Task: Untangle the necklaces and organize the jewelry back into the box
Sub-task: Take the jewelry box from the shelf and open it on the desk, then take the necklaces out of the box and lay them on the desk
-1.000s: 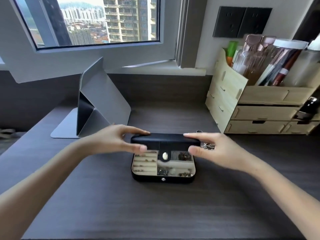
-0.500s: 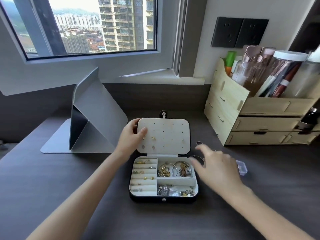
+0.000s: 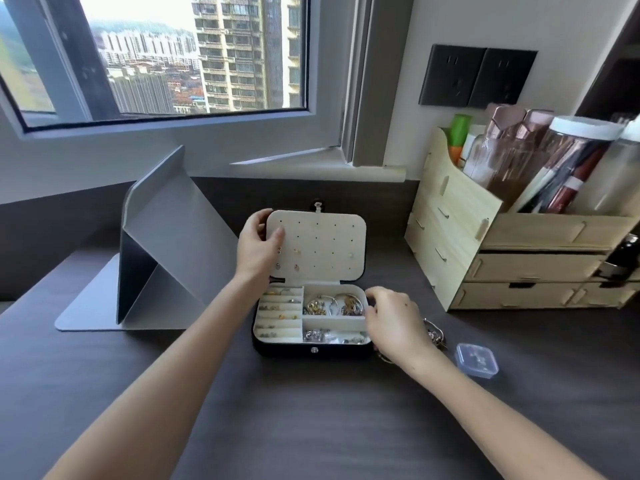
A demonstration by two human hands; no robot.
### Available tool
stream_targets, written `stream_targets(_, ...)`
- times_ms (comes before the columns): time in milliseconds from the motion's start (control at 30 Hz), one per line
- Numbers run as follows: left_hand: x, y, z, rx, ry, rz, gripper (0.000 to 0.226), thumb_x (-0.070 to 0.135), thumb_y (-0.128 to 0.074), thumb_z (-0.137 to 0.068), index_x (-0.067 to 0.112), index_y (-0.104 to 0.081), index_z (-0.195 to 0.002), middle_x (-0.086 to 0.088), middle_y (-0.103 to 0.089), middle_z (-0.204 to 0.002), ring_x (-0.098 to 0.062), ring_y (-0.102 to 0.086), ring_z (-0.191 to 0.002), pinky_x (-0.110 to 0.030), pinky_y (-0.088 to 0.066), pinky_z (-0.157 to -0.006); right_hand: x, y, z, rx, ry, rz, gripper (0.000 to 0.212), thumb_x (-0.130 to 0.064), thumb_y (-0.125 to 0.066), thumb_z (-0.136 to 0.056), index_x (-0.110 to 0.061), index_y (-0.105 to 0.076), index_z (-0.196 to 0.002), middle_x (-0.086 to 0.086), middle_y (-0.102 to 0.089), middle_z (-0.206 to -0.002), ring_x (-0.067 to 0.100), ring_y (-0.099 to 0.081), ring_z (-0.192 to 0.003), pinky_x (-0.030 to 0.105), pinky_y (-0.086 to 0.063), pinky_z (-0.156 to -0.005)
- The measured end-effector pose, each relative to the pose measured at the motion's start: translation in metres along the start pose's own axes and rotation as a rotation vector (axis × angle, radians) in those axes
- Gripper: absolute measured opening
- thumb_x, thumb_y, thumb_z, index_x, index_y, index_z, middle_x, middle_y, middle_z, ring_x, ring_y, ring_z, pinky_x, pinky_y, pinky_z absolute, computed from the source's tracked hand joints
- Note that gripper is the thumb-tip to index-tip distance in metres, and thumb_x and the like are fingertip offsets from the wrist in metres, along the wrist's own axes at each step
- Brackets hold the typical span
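My left hand (image 3: 258,244) grips the left edge of the lid (image 3: 322,247) of the open jewelry box (image 3: 313,351) on the tabletop (image 3: 311,420); my right hand (image 3: 391,318) curls at its right rim, and I cannot tell whether it pinches anything. The necklaces (image 3: 332,306) heaped in its rear right compartment look light, limp and snag-prone, so I'd lift one strand. No writing is legible.

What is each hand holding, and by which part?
Left hand grips the open lid by its left edge. Right hand curls over the jewelry box; whether it holds anything cannot be told.
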State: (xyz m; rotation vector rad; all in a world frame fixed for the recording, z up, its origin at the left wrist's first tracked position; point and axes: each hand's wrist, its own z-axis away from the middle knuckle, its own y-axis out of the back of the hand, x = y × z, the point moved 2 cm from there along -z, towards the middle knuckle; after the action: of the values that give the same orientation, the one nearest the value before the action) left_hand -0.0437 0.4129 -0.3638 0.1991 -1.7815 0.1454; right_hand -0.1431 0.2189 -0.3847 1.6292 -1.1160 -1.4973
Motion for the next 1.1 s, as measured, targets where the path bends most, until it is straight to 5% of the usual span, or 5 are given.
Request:
stream_targets(267,-0.007,-0.034,-0.063,0.057,-0.045,0.060,0.040,0.010,-0.060,-0.089,0.019,-0.054,-0.128,-0.008,-0.058,-0.122,-0.019,-0.058,-0.106,-0.035,-0.053,-0.087,0.009,-0.010,-0.080,0.045,-0.039,0.084,0.018,0.000,-0.045,-0.090,-0.005,-0.058,-0.102,0.015,-0.065,-0.103,0.037,-0.059,-0.096,0.032,-0.039,-0.064)
stream_targets(400,-0.024,-0.042,-0.082,0.101,-0.022,0.038,0.042,0.015,-0.063,-0.087,0.022,-0.057,-0.128,-0.005,-0.057,-0.120,-0.017,-0.057,-0.105,-0.015,-0.052,-0.065,0.011,-0.014,-0.094,0.046,-0.056,0.083,0.023,-0.001,-0.042,-0.091,-0.006,-0.056,-0.109,0.016,-0.064,-0.108,0.038,-0.057,-0.101,0.034,-0.039,-0.068)
stream_targets(467,-0.031,-0.045,-0.086,0.143,-0.009,0.049,0.042,0.015,-0.064,-0.087,0.018,-0.056,-0.128,-0.004,-0.059,-0.121,-0.016,-0.056,-0.106,-0.018,-0.051,-0.072,0.011,-0.015,-0.095,0.054,-0.052,0.077,0.025,-0.002,-0.042,-0.092,-0.008,-0.054,-0.113,0.016,-0.064,-0.108,0.038,-0.057,-0.102,0.034,-0.037,-0.069)
stream_targets(733,-0.028,-0.022,-0.049,0.066,-0.001,-0.118,0.029,0.012,-0.060,-0.090,0.010,-0.059,-0.119,0.001,-0.062,-0.114,-0.009,-0.056,-0.102,-0.016,-0.043,-0.083,0.001,-0.002,-0.103,0.187,0.143,0.035,0.023,-0.035,-0.063,-0.087,-0.022,-0.071,-0.104,0.000,-0.065,-0.096,0.021,-0.059,-0.093,0.026,-0.036,-0.068)
stream_targets(1100,-0.018,0.006,0.016,-0.065,-0.085,-0.218,0.014,0.006,-0.061,-0.087,0.018,-0.068,-0.090,0.007,-0.067,-0.081,-0.002,-0.060,-0.073,-0.018,-0.049,-0.069,-0.045,-0.023,-0.145,-0.245,0.041,0.275,0.032,-0.038,-0.071,-0.078,-0.012,-0.069,-0.097,0.003,-0.068,-0.094,0.023,-0.063,-0.091,0.028,-0.048,-0.069)
